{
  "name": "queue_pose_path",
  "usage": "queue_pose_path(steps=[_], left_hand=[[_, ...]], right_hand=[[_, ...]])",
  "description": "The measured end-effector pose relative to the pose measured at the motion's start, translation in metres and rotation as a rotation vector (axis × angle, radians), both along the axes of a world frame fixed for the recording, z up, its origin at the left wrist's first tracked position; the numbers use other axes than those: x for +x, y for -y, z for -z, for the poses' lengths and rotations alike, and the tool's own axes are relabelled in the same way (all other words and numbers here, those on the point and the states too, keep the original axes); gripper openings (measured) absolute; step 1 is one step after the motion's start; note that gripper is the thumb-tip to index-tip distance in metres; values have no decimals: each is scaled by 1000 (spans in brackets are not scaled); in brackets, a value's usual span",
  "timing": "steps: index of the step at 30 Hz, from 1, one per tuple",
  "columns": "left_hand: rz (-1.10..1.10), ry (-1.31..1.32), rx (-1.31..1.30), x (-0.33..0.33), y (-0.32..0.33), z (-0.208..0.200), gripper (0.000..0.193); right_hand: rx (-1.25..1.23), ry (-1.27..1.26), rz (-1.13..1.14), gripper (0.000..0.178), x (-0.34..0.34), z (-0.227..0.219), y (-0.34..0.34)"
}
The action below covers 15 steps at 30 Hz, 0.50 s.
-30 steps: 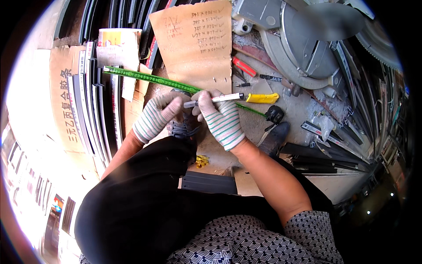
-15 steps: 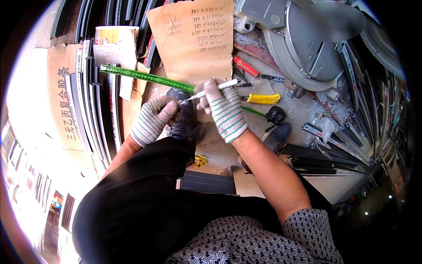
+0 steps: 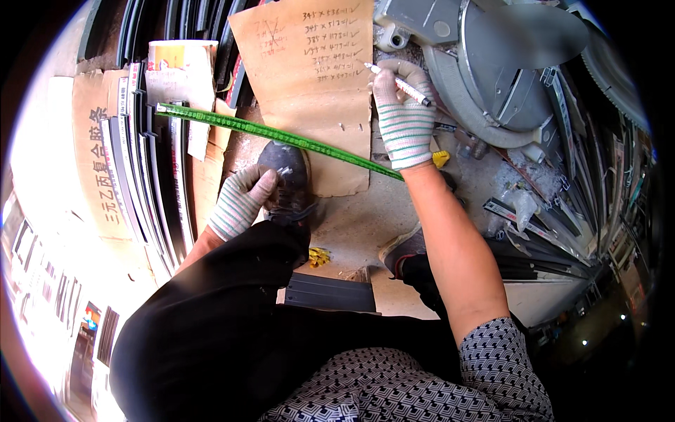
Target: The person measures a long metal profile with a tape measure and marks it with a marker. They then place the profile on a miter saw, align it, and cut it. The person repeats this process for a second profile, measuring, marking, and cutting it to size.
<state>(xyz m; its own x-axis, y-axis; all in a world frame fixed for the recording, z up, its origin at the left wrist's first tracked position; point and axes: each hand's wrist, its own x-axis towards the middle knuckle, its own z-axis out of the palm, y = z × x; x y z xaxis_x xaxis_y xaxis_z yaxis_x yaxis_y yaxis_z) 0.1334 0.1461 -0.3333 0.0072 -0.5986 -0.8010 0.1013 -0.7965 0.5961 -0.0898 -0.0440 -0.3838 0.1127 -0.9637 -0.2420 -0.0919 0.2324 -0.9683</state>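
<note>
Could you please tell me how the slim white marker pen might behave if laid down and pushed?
The slim white marker pen would probably roll, since its barrel looks roughly cylindrical. It seems stiff, showing no bend in the white, green-striped gloved right hand. Being so slender, it is likely light as well.

The left hand (image 3: 242,200) pinches while the right hand (image 3: 406,125) curls farther forward

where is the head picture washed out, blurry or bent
In the head view, glare whitens the far left, beside the printed cardboard; head view, top right: a blurred grey patch covers part of the saw; head view, upper left: the dark strips look bowed near the rim.
</note>
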Motion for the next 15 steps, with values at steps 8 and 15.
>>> queue_pose_path(steps=[8,15], left_hand=[[6,-10,48,-3,-3,-1,31],[0,-15,73,-6,-1,-3,30]], right_hand=[[-28,-13,-11,13,-2,8,1],[-42,-39,-21,12,-2,10,2]])
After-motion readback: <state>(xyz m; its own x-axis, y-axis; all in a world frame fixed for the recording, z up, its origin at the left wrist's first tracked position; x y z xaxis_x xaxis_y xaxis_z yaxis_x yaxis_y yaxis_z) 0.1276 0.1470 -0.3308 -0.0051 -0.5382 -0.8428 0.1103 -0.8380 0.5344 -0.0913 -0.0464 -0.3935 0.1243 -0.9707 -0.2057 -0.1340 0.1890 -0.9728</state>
